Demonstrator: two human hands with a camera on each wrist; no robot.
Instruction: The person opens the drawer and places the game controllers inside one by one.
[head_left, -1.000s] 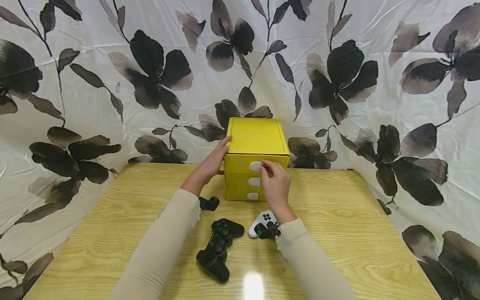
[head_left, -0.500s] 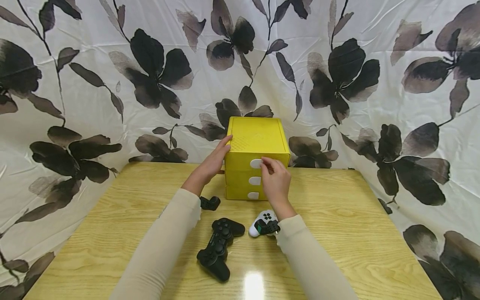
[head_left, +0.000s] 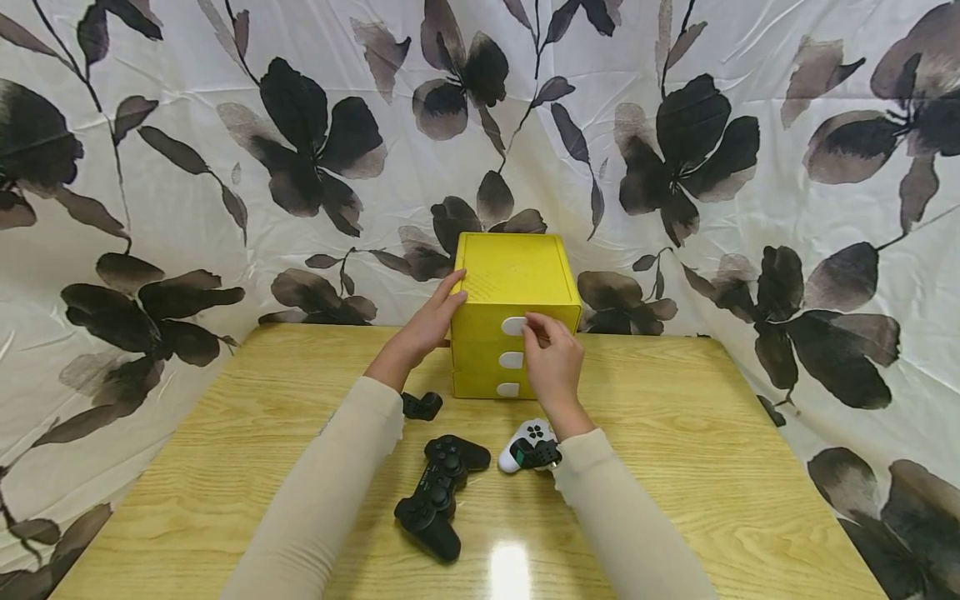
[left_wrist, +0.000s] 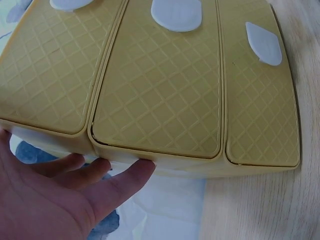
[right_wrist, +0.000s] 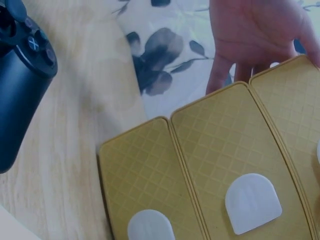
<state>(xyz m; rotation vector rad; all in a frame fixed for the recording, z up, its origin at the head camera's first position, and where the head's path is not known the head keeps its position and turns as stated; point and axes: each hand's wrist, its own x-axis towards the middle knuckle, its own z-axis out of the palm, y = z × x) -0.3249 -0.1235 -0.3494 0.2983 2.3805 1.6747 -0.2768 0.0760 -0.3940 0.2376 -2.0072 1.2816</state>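
A yellow box of three small drawers (head_left: 516, 268), each front bearing a white tab, stands at the back of the table. My left hand (head_left: 420, 329) lies along its left side, fingers fairly straight, thumb near the top front edge. In the left wrist view those fingers (left_wrist: 125, 182) touch the side wall. At the top drawer, my right hand (head_left: 553, 360) has bent fingers and thumb on the right edge of the uppermost white tab (head_left: 513, 326), pinching it. The right wrist view shows the lower tabs (right_wrist: 253, 202) but not the right hand.
A black game controller (head_left: 439, 497) lies on the wooden table (head_left: 300, 467) in front of the box. A white controller (head_left: 525, 442) sits partly hidden behind the right wrist and its camera. Floral cloth (head_left: 480, 125) hangs behind.
The dark gap above the top drawer's front has disappeared as the drawer moved inward. My right hand moved slightly forward with the tab; the left hand stays on the box side.
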